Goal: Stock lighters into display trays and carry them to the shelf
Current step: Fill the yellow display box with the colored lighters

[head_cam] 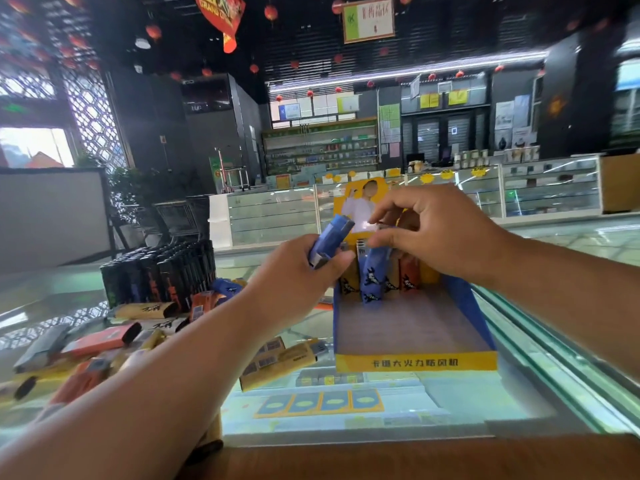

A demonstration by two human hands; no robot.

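Note:
A blue and yellow cardboard display tray (415, 362) stands on the glass counter, with a row of yellow, orange and blue lighters upright at its back. My left hand (294, 271) grips a blue lighter (330, 242) tilted just left of the tray. My right hand (440, 233) is over the back row, its thumb and fingers pinching the top of another blue lighter (372, 277) that stands slanted in the tray. The front half of the tray floor is bare.
Loose yellow, orange and grey lighters (104, 341) lie scattered on the glass counter (485, 403) to the left. A block of black lighters (159, 271) stands behind them. A wooden counter edge (415, 459) runs along the front. Glass display cases line the far side.

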